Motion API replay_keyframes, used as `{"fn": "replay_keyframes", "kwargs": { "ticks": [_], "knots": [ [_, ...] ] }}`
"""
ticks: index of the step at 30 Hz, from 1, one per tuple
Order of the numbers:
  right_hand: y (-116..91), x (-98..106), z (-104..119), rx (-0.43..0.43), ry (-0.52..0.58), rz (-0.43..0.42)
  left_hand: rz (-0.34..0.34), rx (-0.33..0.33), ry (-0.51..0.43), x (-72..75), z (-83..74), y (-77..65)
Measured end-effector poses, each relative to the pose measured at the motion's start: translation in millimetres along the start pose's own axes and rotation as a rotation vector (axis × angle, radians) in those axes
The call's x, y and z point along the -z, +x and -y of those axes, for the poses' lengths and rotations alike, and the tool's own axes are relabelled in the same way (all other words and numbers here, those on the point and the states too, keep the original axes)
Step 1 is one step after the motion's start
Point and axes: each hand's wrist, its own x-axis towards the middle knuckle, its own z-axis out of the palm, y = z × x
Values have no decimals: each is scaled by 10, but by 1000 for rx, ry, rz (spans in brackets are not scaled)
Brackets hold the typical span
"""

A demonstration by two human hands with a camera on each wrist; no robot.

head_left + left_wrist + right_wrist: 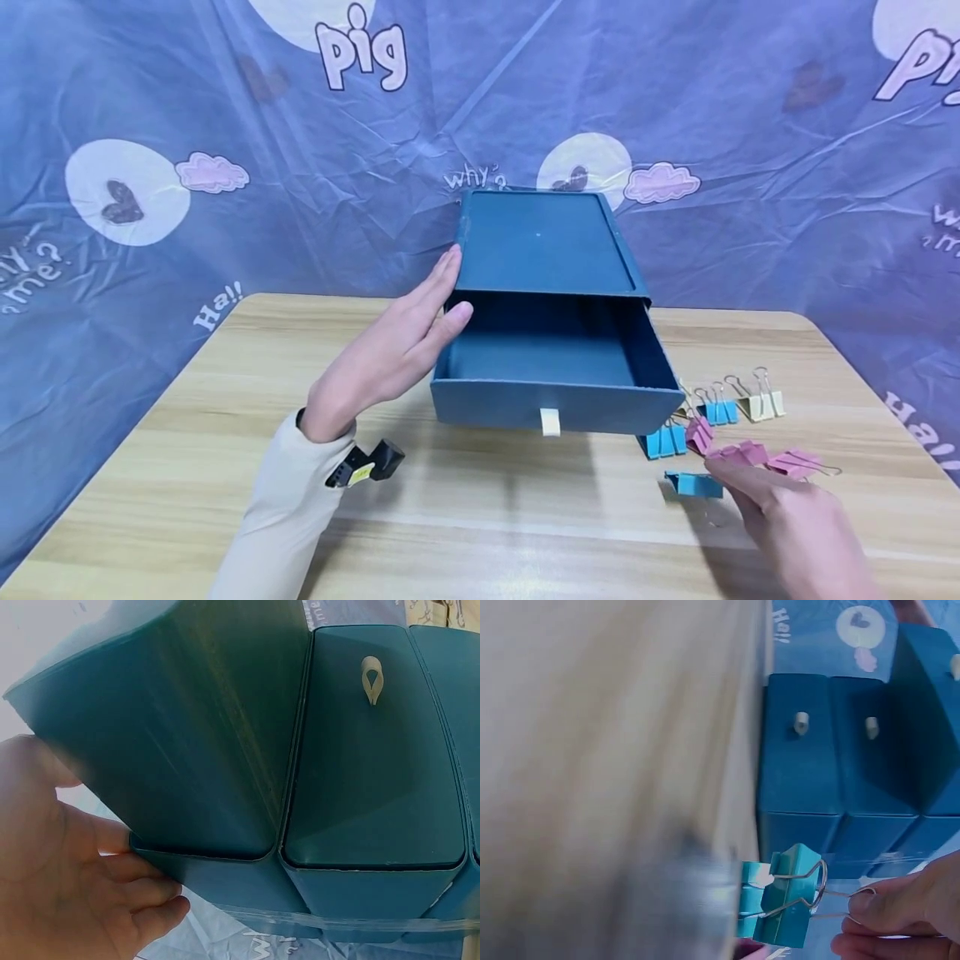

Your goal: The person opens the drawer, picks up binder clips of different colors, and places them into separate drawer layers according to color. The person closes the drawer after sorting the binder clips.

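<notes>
A dark blue drawer unit [543, 242] stands on the table with its top drawer [555, 408] pulled out; the inside I can see holds nothing. My left hand [393, 354] lies with straight fingers along the unit's left side, its thumb near the drawer's edge; the left wrist view also shows this hand [82, 862] against the unit. To the right, my right hand [787, 517] pinches the wire handles of a blue binder clip [695, 485]. The right wrist view shows that clip [791, 896] close to the fingertips. Several pink clips [738, 454] lie beyond this hand.
More blue clips [718, 412] and cream clips [763, 406] lie right of the unit. Below the open drawer, lower drawers [375, 772] with small pull loops are closed. A patterned blue cloth [360, 208] hangs behind the wooden table [187, 450].
</notes>
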Motion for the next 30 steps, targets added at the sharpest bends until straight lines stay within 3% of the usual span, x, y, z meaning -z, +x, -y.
{"fn": "replay_keyframes", "kwargs": {
  "ticks": [5,11,14,22,25,30],
  "knots": [
    [174,135,-35,71,111,-70,-6,-8,-2,6,1,-6],
    [333,335,-83,65,268,-10,-5,3,-4,7,-4,-10],
    [459,439,-46,70,276,-16,-3,3,-12,-1,-4,-4],
    [836,592,12,80,107,-258,-7,4,-13,-5,6,-7],
    [905,601,1,40,102,-333,-4,4,-15,-3,0,1],
    [1010,597,50,-12,188,-408,2,9,-15,-8,-3,16]
  ]
}}
